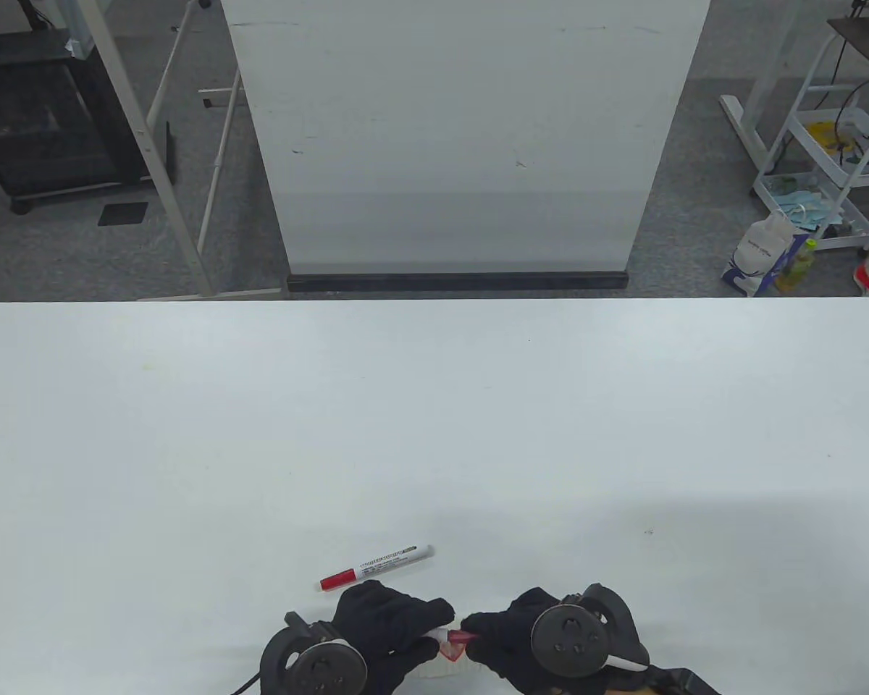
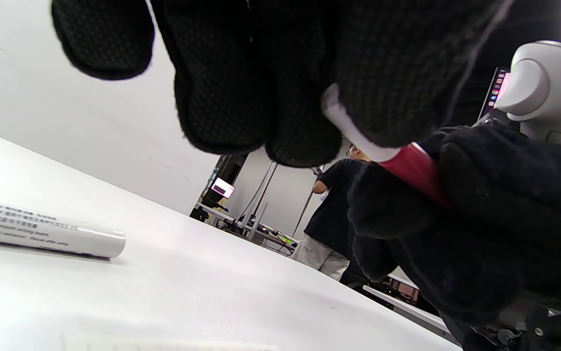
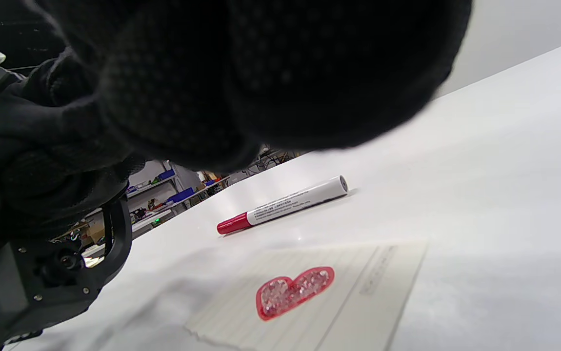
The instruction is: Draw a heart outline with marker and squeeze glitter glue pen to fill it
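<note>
Both gloved hands meet at the table's front edge over a lined paper sheet (image 3: 373, 302). On the sheet is a red heart outline (image 3: 295, 291) filled with glitter. The glitter glue pen (image 1: 455, 637) lies level between the hands. My left hand (image 1: 405, 626) pinches its white end (image 2: 353, 134), and my right hand (image 1: 503, 630) has fingers curled round its red end (image 2: 419, 170). The marker (image 1: 376, 566), white with a red cap, lies loose on the table just beyond the hands. It also shows as the marker (image 3: 283, 204) in the right wrist view.
The white table (image 1: 434, 434) stretches far beyond the hands. A white board panel (image 1: 463, 137) stands behind its far edge. A person (image 2: 331, 219) stands in the background of the left wrist view.
</note>
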`<state>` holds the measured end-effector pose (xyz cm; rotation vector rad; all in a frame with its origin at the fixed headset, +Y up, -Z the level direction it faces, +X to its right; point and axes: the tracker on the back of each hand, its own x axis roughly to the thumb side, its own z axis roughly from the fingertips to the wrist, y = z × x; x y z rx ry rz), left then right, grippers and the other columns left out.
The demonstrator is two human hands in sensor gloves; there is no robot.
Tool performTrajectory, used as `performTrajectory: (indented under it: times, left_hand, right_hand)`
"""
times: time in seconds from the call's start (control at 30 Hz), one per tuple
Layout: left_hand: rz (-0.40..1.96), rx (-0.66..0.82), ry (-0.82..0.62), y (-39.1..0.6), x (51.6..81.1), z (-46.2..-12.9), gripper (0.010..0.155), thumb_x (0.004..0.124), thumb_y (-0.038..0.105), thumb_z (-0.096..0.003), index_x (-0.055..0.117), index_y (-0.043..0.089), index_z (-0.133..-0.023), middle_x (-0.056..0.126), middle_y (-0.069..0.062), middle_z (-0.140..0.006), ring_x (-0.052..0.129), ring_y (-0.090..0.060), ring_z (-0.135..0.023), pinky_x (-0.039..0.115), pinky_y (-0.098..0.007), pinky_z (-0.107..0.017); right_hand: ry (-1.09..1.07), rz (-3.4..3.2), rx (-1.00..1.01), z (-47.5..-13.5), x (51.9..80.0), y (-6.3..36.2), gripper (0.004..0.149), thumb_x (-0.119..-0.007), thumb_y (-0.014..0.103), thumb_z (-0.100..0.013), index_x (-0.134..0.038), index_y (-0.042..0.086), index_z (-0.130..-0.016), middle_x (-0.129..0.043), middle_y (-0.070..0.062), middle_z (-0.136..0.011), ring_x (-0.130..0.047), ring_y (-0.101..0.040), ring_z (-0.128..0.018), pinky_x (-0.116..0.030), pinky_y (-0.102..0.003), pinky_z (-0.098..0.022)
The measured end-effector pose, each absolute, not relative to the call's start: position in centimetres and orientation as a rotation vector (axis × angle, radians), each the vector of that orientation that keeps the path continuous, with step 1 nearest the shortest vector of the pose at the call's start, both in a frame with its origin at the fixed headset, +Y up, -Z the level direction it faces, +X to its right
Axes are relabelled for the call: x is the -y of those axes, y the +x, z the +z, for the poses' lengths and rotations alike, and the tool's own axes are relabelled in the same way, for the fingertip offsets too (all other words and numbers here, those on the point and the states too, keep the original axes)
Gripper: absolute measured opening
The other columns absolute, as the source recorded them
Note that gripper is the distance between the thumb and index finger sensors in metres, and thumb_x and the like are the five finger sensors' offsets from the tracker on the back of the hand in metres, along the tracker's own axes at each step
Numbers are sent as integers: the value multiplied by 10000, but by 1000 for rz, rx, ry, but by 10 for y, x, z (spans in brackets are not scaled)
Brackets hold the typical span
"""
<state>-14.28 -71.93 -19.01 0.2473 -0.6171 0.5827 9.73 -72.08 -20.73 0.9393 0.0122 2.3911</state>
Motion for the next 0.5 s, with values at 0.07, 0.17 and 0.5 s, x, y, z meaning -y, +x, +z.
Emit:
performTrajectory:
  times: [0.07,0.17,0.5]
  left_hand:
    - [572,620,244,-143,720,-191,492,910,441,-401,793,406,-878,997,132,-792,992,-223,-707,718,-596,-637]
    - [608,634,228,-144,722,-194,492,824,523,-429,772,406,-904,982,128,-835,979,-238,-758,710,-599,-644]
    - [599,497,48,-151,731,-204,649,540,598,-488,811,222,-942,971,-64,-839,959,-346,-691,698,-628,-607]
  right_hand:
    - [943,2396,-3,-207,720,98,490,-738,459,-390,-934,143,-710,-1052,31,-321,-1020,-145,-121,-841,-434,-459]
    - [942,2392,3,-207,719,98,488,-739,457,-390,-934,143,-709,-1052,31,-320,-1020,-145,-120,-841,-434,-459]
    - [950,2393,1,-206,719,97,488,-739,459,-390,-934,145,-709,-1052,32,-320,-1019,-145,-121,-840,-432,-460]
